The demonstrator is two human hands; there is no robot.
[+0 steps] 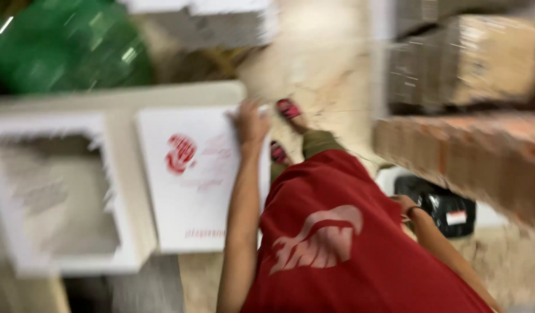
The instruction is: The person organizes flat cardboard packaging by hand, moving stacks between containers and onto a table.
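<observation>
The whole view is blurred by motion. My left hand [251, 123] lies on the far right corner of a closed flat white box with red print [192, 179] that sits on a pale table [122, 95]. Blur hides whether the fingers grip the corner or only touch it. My right hand [404, 204] hangs by my hip, half hidden behind my red shirt, close to a black bag [447, 206]. To the left of the closed box lies an open white box [59, 191] with a grey inside.
A green bulky thing [64, 43] and a stack of white boxes [209, 23] lie beyond the table. On the right, brown cardboard stacks [488, 58] rest on a shelf [464, 150]. My feet in red shoes [288, 108] stand on a light floor.
</observation>
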